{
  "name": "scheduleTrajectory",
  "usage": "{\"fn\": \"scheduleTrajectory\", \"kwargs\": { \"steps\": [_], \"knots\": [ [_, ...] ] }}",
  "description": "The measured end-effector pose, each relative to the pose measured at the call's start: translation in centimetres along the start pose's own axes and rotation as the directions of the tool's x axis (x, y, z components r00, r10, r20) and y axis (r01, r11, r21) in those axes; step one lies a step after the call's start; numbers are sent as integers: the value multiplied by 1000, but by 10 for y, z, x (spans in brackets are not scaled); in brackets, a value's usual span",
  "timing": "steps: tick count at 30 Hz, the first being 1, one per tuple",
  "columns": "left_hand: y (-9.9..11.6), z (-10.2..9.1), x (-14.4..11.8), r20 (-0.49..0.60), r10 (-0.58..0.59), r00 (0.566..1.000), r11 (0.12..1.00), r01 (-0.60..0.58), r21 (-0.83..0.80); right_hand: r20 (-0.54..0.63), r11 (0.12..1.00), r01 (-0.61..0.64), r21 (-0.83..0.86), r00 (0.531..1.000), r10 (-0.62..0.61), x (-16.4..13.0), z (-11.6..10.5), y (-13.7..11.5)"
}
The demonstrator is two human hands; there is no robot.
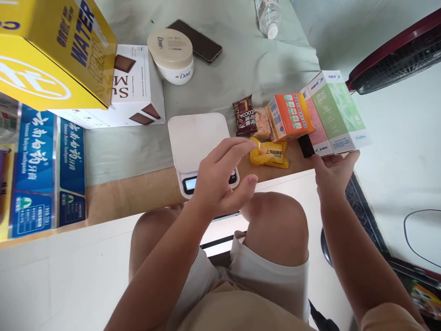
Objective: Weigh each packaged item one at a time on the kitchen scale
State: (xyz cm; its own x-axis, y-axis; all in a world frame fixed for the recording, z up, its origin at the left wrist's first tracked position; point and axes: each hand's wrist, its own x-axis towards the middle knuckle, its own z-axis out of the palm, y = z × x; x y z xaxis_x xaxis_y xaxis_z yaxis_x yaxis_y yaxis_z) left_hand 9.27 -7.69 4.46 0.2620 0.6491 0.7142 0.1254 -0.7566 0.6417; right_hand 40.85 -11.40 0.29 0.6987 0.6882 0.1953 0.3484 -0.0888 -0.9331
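At the desk's front edge one scale (pixel 198 138) is sitting beside three snack packets (pixel 268 153). The left hand (pixel 220 181) is hovering over the scale, fingers loosely spread, holding nothing. The right hand (pixel 333 172) is gripping two boxes (pixel 336 112) past the desk's right corner.

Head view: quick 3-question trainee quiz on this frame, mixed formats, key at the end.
1. True or false: the right hand holds the green and white box at its near end.
2. What is the left hand hovering over?
A. the white scale
B. the Dove jar
C. the phone
3. Fill in: the yellow packet lies just to the ____ of the scale in the picture.

Key
1. True; the box is lifted, next to the orange box.
2. A; fingers spread, holding nothing.
3. right
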Motion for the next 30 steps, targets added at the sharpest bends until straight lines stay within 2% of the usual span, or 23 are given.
{"fn": "scheduleTrajectory", "kwargs": {
  "steps": [6, 14, 24, 30],
  "knots": [
    [-2, 5, 0, 18, -3, 1000, 999, 2, 53, -18, 1000, 5, -5, 1000, -5, 5, 3, 4],
    [-2, 7, 2, 2, -3, 1000, 1000, 3, 2, -25, 1000, 20, -20, 999, -21, 7, 13, 3],
    [-3, 7, 2, 17, 0, 1000, 996, -2, 85, -42, 999, 29, -24, 999, -30, 7, 16, 2],
    [-3, 9, 2, 1, 2, 1000, 999, -2, 45, -49, 997, 49, -62, 997, -52, 6, 19, 1]
  ]
}}
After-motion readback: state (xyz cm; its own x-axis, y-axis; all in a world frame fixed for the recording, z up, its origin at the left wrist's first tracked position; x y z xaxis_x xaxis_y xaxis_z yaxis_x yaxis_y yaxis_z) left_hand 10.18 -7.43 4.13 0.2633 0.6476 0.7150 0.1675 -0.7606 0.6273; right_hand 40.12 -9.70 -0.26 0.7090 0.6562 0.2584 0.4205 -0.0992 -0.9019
